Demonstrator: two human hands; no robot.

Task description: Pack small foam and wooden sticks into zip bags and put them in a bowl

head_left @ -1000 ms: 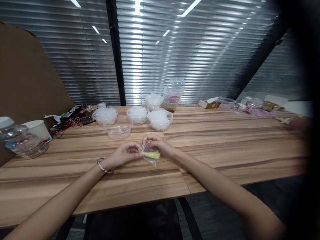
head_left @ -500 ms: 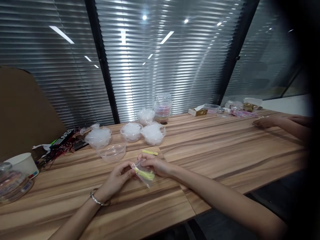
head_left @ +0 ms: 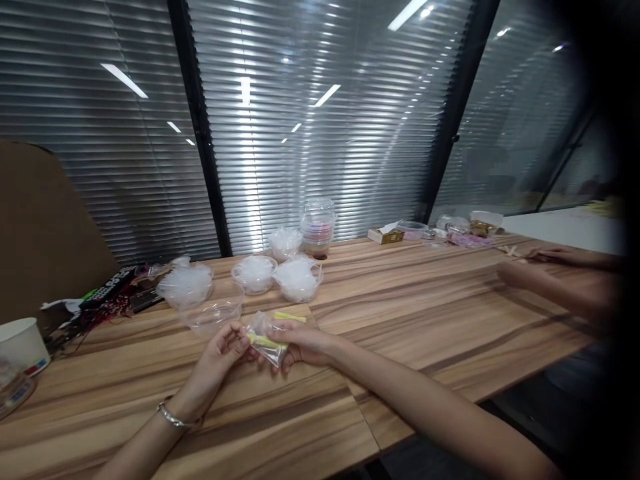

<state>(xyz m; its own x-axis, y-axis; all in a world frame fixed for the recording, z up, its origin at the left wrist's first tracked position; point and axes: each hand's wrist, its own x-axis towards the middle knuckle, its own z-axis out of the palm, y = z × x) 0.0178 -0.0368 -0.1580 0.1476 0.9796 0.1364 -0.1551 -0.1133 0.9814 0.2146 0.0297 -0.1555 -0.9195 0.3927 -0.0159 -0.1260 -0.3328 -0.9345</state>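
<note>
Well inside the front edge of the table (head_left: 400,327) — left hand (head_left: 223,353) and right hand (head_left: 306,343) pinched a clear bag (head_left: 261,326) — room lay open rightward.

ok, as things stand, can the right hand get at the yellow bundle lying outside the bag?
Probably yes: the loose yellow bundle lies just beyond the right hand, nothing visible in between. But that hand holds the clear bag, so it may need to let go first.
</note>
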